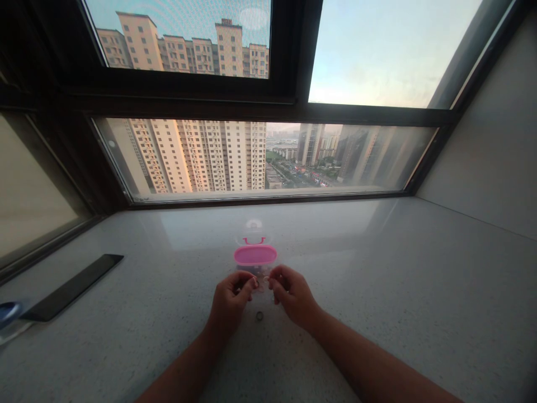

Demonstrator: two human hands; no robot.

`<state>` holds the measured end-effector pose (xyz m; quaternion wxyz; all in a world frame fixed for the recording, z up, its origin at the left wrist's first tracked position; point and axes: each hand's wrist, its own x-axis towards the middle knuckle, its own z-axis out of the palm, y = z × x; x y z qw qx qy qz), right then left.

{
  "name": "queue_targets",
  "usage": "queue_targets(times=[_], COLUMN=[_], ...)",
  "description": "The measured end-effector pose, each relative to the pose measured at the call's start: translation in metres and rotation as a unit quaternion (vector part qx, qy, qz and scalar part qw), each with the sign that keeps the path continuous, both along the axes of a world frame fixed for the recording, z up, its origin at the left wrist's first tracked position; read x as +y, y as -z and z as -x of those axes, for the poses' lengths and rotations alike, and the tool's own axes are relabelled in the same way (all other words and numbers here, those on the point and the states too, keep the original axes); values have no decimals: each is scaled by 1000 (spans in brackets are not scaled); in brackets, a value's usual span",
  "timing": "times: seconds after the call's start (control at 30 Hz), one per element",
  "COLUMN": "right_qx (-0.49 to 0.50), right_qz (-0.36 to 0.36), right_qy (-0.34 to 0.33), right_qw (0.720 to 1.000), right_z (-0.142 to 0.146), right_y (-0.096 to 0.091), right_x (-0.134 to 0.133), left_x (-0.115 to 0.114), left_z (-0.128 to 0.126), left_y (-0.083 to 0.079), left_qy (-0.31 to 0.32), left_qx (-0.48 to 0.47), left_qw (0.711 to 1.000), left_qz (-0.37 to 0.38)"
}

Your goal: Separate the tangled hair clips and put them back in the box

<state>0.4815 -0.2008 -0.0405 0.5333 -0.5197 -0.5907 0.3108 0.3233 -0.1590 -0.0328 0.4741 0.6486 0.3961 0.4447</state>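
My left hand [232, 296] is closed in a pinch, with a small reddish loop at its fingertips, too small to name surely. Facing it, my right hand [293, 295] pinches a small pale ring [266, 279] between thumb and forefinger. The two sets of fingertips are close but apart. Below them, a small dark ring [259, 316] lies flat on the counter. Just beyond my fingers sits an oval box with a pink rim [255, 255] and a clear lid tilted back, a pink handle [254, 241] on it. My hands partly hide the box's front.
The pale speckled counter [377, 291] runs up to a dark-framed window [268, 202]. A long dark flat object [75, 285] lies at the left, beside a blue, rounded item [9, 313] cut off by the view's edge. A plain wall [486, 140] rises at the right.
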Motion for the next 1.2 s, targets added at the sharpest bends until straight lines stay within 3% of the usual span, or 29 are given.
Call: queue_targets(times=[1.2], right_qx=[-40], right_qz=[-23], right_qy=[8], right_qw=[999], right_z=[0], right_y=[-5], right_x=[-1], left_x=[2], left_z=[0], left_y=[6], left_qy=[-10], left_qx=[15], left_qw=[999], left_qz=[-34])
